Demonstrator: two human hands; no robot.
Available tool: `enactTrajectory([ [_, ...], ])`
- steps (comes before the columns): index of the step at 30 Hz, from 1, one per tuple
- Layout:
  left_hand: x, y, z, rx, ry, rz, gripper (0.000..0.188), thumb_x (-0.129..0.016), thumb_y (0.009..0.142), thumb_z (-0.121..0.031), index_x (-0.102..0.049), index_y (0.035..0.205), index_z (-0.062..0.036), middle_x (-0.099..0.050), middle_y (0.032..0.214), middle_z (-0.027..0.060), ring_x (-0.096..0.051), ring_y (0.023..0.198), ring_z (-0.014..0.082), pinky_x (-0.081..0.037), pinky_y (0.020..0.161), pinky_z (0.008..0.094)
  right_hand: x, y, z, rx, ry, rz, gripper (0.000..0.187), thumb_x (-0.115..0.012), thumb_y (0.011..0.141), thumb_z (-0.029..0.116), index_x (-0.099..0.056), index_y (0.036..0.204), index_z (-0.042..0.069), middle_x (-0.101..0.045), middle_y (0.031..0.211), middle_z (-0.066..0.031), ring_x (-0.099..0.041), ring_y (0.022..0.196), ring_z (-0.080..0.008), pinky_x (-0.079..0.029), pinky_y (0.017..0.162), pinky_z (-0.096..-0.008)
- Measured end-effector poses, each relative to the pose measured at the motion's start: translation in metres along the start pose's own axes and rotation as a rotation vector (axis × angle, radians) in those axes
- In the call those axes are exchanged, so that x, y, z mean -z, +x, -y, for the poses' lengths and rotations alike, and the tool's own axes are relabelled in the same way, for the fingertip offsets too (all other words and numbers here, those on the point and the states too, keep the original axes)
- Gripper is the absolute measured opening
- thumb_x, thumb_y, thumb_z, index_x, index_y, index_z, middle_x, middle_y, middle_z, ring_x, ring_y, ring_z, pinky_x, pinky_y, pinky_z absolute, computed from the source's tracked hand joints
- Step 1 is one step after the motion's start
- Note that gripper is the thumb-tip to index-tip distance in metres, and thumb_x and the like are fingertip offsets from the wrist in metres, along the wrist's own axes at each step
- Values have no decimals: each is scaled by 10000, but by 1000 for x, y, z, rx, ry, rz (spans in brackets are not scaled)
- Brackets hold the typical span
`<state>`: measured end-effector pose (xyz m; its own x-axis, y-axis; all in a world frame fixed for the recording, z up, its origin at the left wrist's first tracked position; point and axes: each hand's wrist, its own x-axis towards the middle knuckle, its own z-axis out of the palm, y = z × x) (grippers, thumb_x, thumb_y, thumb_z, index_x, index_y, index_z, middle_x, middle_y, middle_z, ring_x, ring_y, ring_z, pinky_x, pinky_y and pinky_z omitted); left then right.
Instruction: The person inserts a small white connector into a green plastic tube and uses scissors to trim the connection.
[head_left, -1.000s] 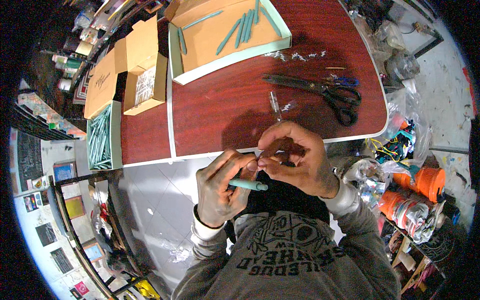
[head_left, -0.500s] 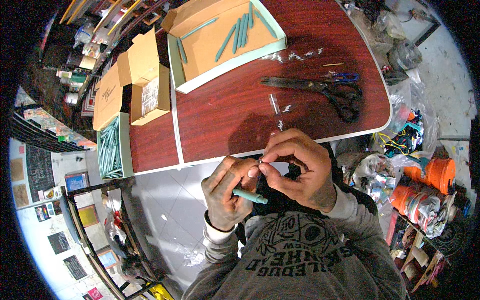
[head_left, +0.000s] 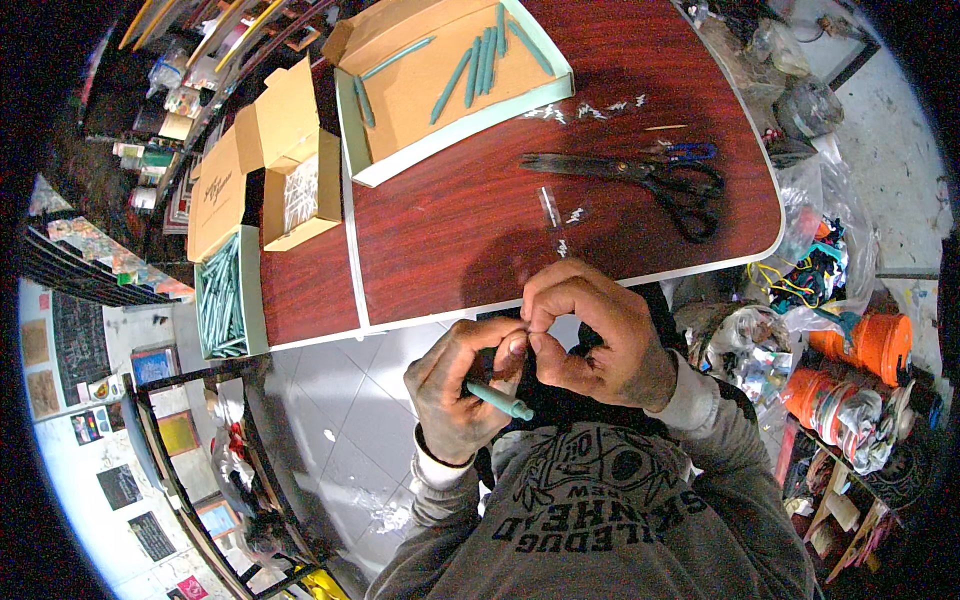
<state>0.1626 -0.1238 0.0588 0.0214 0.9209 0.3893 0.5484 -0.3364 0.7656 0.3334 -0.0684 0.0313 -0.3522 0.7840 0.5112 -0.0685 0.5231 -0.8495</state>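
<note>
In front of my chest, just off the table's near edge, my two hands meet at the fingertips. My left hand (head_left: 455, 390) has its fingers curled round a green pen (head_left: 503, 402), whose end sticks out toward my right. The thumb and forefinger of that hand press together near the other hand. My right hand (head_left: 605, 345) is closed in a pinch against those fingertips. Whatever is between them is too small and hidden to name.
Black scissors (head_left: 635, 178) and small white scraps (head_left: 575, 215) lie on the dark red table (head_left: 430, 250). A shallow box (head_left: 455, 133) and a narrow box (head_left: 252, 300) contain green pens. A small carton (head_left: 328, 205) holds white sticks. Orange buckets (head_left: 870, 350) stand at right.
Both hands have shifted slightly to the right, and their fingertips have pressed closer together. The green pen's free end has tilted a little lower.
</note>
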Motion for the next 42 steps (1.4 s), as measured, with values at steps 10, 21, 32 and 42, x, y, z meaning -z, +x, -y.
enactTrajectory([
  [10, 6, -3, 4, 22, -78, 34, 269, -705, 875, -18, -673, 1140, 6, -679, 757, 54, -655, 670, 132, -515, 611, 277, 3, 3, -1, 150, -152, 20, 237, -752, 812, 119, -587, 973, 63, -631, 1053, -146, -649, 946, -358, -545, 809, -432],
  [21, 4, -7, 6, -59, -15, -69, 199, -771, 887, -97, -667, 1027, 0, -725, 833, 109, -693, 683, 163, -543, 612, 279, 4, 3, 5, 104, -125, -39, 289, -803, 800, 147, -611, 1006, 76, -638, 1046, -152, -651, 952, -364, -551, 821, -438],
  [32, 4, -11, 7, 6, -111, -109, 267, -796, 846, -50, -673, 1072, 22, -762, 882, 110, -742, 773, 157, -579, 672, 272, 0, 4, 8, 145, -235, -80, 262, -810, 772, 115, -625, 952, 68, -630, 1011, -152, -656, 899, -353, -556, 753, -435],
  [42, 7, -13, 10, -60, 16, -42, 544, -736, 935, -168, -475, 1362, 45, -718, 776, 86, -667, 693, 139, -517, 647, 262, -1, 6, 11, 83, -159, -135, 269, -817, 764, 95, -629, 954, 70, -633, 972, -135, -651, 910, -337, -544, 799, -425],
])
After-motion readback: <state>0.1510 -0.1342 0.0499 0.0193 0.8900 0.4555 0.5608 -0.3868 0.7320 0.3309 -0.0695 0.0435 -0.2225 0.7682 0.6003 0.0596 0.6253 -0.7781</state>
